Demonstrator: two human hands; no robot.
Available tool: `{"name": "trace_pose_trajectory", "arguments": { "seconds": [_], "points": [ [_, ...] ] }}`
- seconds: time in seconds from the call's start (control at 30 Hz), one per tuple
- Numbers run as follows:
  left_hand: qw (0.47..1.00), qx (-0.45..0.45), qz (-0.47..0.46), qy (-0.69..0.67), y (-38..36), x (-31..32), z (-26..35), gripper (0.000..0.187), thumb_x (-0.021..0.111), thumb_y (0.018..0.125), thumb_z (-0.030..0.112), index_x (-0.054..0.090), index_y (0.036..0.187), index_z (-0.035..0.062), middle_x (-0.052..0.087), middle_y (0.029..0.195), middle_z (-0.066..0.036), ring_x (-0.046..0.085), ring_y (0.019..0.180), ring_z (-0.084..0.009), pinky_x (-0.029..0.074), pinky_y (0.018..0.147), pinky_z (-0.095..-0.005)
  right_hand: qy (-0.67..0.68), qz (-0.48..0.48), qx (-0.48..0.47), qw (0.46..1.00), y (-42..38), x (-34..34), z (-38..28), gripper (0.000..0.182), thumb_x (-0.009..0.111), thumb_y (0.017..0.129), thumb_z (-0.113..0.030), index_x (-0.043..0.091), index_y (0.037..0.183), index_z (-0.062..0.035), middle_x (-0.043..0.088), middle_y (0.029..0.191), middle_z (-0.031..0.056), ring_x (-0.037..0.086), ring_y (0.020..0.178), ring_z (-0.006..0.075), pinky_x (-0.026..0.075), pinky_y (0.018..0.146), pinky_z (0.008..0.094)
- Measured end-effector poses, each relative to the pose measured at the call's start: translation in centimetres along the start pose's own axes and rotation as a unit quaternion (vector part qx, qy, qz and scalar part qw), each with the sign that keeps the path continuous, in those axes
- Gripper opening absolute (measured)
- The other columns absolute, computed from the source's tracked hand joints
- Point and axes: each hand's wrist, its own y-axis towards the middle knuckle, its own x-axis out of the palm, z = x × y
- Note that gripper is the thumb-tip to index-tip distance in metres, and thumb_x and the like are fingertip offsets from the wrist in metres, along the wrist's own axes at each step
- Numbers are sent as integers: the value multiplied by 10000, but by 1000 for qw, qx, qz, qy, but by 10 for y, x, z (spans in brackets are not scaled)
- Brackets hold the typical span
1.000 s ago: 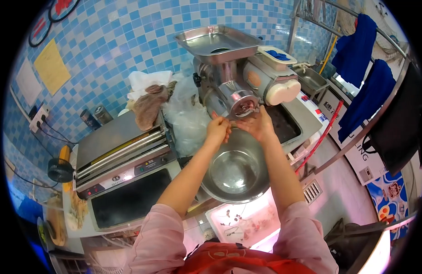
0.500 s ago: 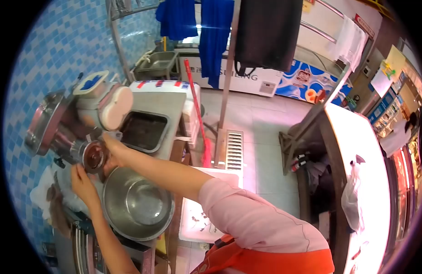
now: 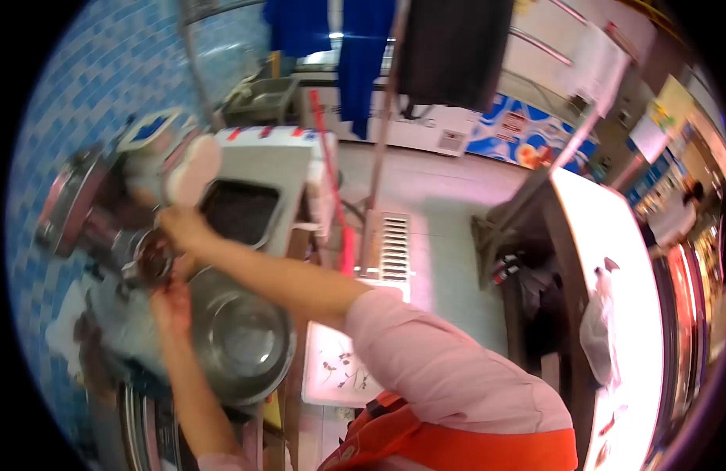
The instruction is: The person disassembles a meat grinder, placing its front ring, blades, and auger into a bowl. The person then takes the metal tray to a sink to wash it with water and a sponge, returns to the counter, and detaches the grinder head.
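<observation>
One long grey worktop (image 3: 257,166) carries the large equipment, with a stainless-steel meat grinder (image 3: 104,228) along the tiled wall. The broad steel mixing bowl (image 3: 245,337) sits just below and right of the grinder's mouth in the view, its inside shiny. Beyond the grinder stands a second machine (image 3: 192,169) with a rounded cream-coloured cover; next to it on the worktop lies a dark, metal-rimmed rectangular tray (image 3: 241,213). A crumpled translucent plastic bag (image 3: 123,314) lies beside the grinder, near the left hand (image 3: 172,302). Both hands are at the grinder's round outlet (image 3: 154,257) — the right hand (image 3: 182,228) at its upper right edge, fingers bent around it, the left at its lower edge, fingers drawn narrow and pointing up. The outlet, reddish inside, is on the grinder's front, facing the person. Motion blurs the fingertips — whether they pinch anything small, I cannot tell.
</observation>
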Motion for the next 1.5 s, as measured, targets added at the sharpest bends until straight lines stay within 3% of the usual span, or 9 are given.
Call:
{"name": "trace_pose_trajectory", "arguments": {
  "seconds": [0.1, 0.17, 0.27, 0.57, 0.7, 0.9, 1.2, 1.3, 1.5],
  "points": [
    [908, 90, 225, 341, -59, 66, 24, 191, 420, 907, 254, 490, 939, 79, 536, 811, -59, 489, 597, -109, 393, 495, -228, 389, -162, 292, 859, -35, -21, -24, 585, 380, 865, -525, 488, 1135, -18, 571, 959, 174, 588, 854, 315, 479, 738, 461],
    [690, 458, 308, 468, -45, 54, 39, 281, 416, 919, 302, 518, 991, 51, 500, 758, -25, 475, 585, -117, 406, 520, -239, 437, -188, 411, 778, -50, -19, -30, 804, 302, 851, -606, 316, 1227, 104, 524, 1036, 277, 557, 929, 402, 457, 812, 501],
    [546, 472, 219, 657, -62, 115, 58, 224, 435, 897, 282, 521, 986, 95, 561, 788, -129, 564, 683, -302, 427, 580, -379, 597, -263, 425, 628, -50, -7, -30, 818, 199, 857, -626, 219, 1281, 73, 380, 1170, 373, 447, 1051, 502, 383, 896, 553],
    [664, 264, 199, 671, -65, 34, 31, 284, 439, 898, 287, 545, 994, 42, 570, 932, -165, 558, 851, -315, 432, 722, -361, 429, -134, 336, 828, -52, -32, -50, 773, 245, 849, -620, 189, 1341, -27, 367, 1242, 312, 421, 1111, 450, 374, 908, 514],
    [671, 389, 179, 605, -33, 48, 52, 357, 452, 896, 314, 542, 1051, 5, 571, 1015, -169, 559, 901, -266, 434, 787, -322, 483, -123, 386, 776, -55, -12, -28, 800, 257, 815, -667, 221, 1344, -69, 355, 1294, 249, 416, 1118, 415, 318, 933, 522],
    [375, 345, 101, 854, -1, 127, 88, 367, 418, 908, 358, 541, 1108, 76, 510, 1125, -187, 510, 1003, -348, 416, 818, -353, 737, -175, 367, 540, -54, 48, 6, 899, 257, 740, -768, 172, 1362, -125, 187, 1407, 199, 257, 1250, 400, 290, 907, 568],
    [586, 266, 112, 757, -23, 54, 98, 429, 410, 923, 316, 442, 1215, 3, 518, 1170, -175, 497, 1074, -335, 401, 885, -336, 710, -55, 383, 589, -23, 61, 6, 821, 260, 777, -714, 245, 1353, -129, 176, 1431, 143, 222, 1274, 373, 194, 965, 584],
    [203, 404, 35, 891, 20, -61, 101, 467, 396, 927, 347, 418, 1247, 8, 501, 1203, -160, 490, 1089, -329, 395, 893, -324, 646, -104, 375, 657, -7, 60, 25, 806, 254, 793, -689, 247, 1357, -113, 157, 1440, 148, 211, 1279, 396, 160, 981, 600],
    [665, 352, 37, 658, -45, 86, 102, 487, 424, 913, 380, 429, 1255, 32, 472, 1243, -158, 470, 1128, -268, 388, 902, -315, 763, -174, 320, 534, -23, 87, 43, 728, 252, 830, -648, 274, 1317, -108, 211, 1409, 169, 286, 1214, 425, 178, 942, 633]
  ]
}}
